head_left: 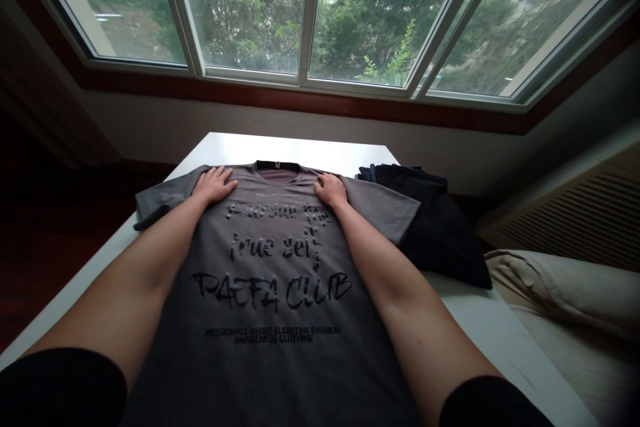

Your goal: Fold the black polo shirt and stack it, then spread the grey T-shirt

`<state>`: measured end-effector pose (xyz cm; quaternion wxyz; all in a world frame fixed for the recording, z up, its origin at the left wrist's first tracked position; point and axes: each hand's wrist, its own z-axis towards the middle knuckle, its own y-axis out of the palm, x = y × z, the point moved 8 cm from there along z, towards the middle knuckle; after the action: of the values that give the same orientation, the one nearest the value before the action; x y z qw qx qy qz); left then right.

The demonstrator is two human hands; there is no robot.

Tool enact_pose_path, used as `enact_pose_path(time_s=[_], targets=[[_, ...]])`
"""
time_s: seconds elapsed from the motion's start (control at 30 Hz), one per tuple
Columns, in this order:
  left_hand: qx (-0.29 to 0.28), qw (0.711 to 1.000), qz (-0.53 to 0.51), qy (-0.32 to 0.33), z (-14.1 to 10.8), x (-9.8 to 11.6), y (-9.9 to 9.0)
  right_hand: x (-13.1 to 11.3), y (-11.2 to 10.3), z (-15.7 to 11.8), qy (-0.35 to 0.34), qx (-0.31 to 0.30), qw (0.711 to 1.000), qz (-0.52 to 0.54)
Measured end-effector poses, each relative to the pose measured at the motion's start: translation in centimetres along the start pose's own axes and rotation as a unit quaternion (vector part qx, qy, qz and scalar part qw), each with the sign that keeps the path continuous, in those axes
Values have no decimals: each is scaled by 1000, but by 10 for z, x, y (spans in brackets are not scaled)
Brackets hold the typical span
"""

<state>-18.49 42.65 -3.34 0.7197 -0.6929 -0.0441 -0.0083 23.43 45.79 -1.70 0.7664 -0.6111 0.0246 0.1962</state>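
A dark grey T-shirt [273, 360] with black printed lettering lies front side up, its collar at the far end and both sleeves spread out. My left hand [215, 185] rests palm down on the shoulder left of the collar, fingers apart and stretched out. On the opposite shoulder, my right hand [331, 189] also lies on the cloth, its fingers slightly bent and not gripping the fabric. The shirt's lower end runs out of view at the bottom.
Beneath the shirt is a white table [300, 145]. Dark folded clothes [435, 220] sit at its right side, partly under the right sleeve. A beige cushioned seat [570, 293] stands to the right, with a slatted panel [585, 207] behind it. Windows [250, 13] line the far wall.
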Motion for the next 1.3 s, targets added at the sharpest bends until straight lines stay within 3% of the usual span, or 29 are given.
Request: enact_pose_path(time_s=[0.17,0.6,1.0,1.1,1.3], targets=[[-11,1000,6,-23,0,-3,1,13,9,3,-22,-57,998,1],[-18,1000,-3,-20,4,-6,3,-3,-16,-12,-22,30,999,-21],[1,1000,-22,-9,14,0,-1,6,-1,-1,-1,-10,1000,-19],[33,999,-34,-1,9,4,-10,4,-1,-1,-14,-4,999,-28],[172,980,-97,-29,-32,21,-51,0,-7,-4,-15,5,999,-34]])
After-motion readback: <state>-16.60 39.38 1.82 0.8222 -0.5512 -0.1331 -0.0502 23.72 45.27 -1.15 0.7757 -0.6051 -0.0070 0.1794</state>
